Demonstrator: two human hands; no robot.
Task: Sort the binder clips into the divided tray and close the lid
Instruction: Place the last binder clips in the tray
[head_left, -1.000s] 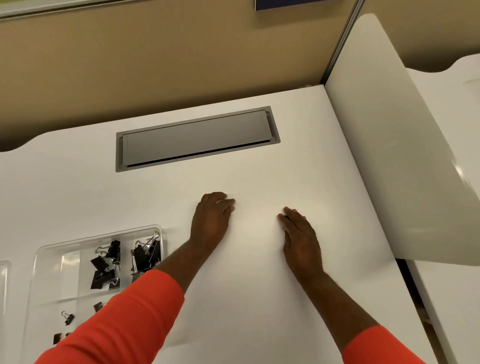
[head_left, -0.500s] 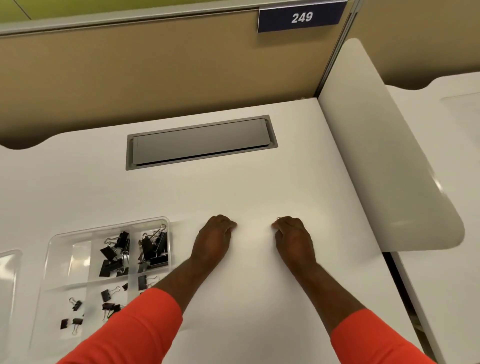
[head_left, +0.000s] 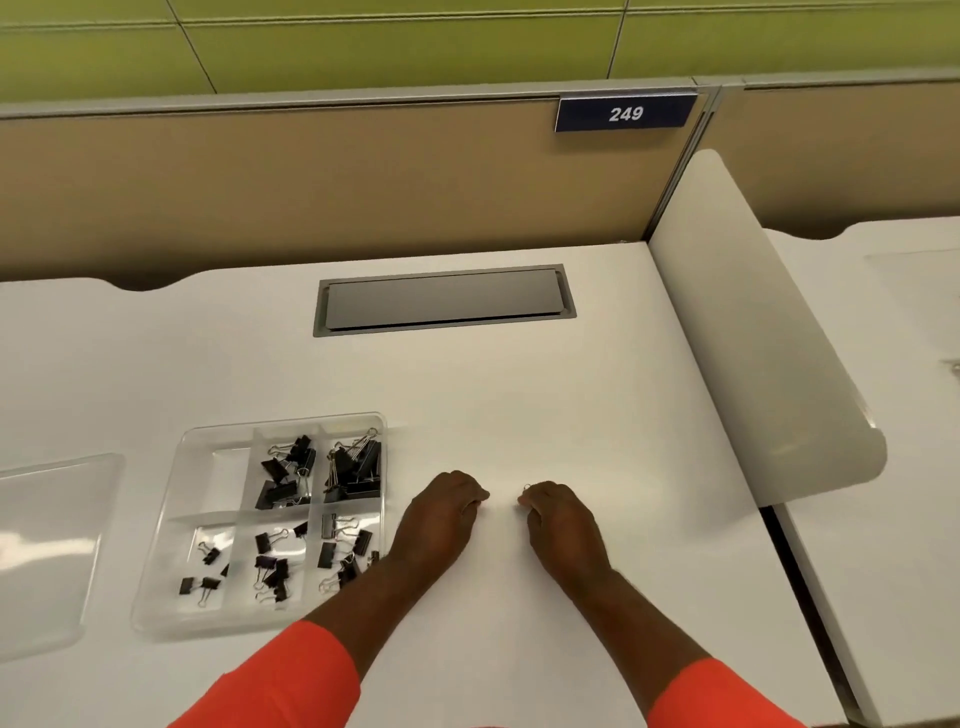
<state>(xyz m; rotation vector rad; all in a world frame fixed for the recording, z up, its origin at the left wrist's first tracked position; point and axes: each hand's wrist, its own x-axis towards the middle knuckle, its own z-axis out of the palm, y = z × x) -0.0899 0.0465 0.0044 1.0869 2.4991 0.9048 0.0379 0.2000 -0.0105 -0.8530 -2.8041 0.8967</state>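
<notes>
A clear divided tray (head_left: 187, 525) lies on the white desk, left of my hands. Black binder clips (head_left: 353, 467) fill five of its six compartments, larger ones in the far row, smaller ones (head_left: 270, 566) in the near row; the far-left compartment looks bare. The tray's clear lid (head_left: 47, 545) lies flat, apart from the tray, at the left edge. My left hand (head_left: 441, 519) rests on the desk just right of the tray, fingers curled, holding nothing visible. My right hand (head_left: 563, 527) rests beside it with fingers curled; a small wire loop (head_left: 526, 487) of a clip pokes out at its fingertips.
A grey cable hatch (head_left: 441, 301) is set into the desk behind my hands. A white side panel (head_left: 753, 364) rises along the desk's right edge, and a tan partition with a sign reading 249 (head_left: 626, 113) stands at the back.
Both hands went from lying flat on the desk to curled, and drew closer together. The camera tilted and shifted, bringing the whole tray and the lid into view.
</notes>
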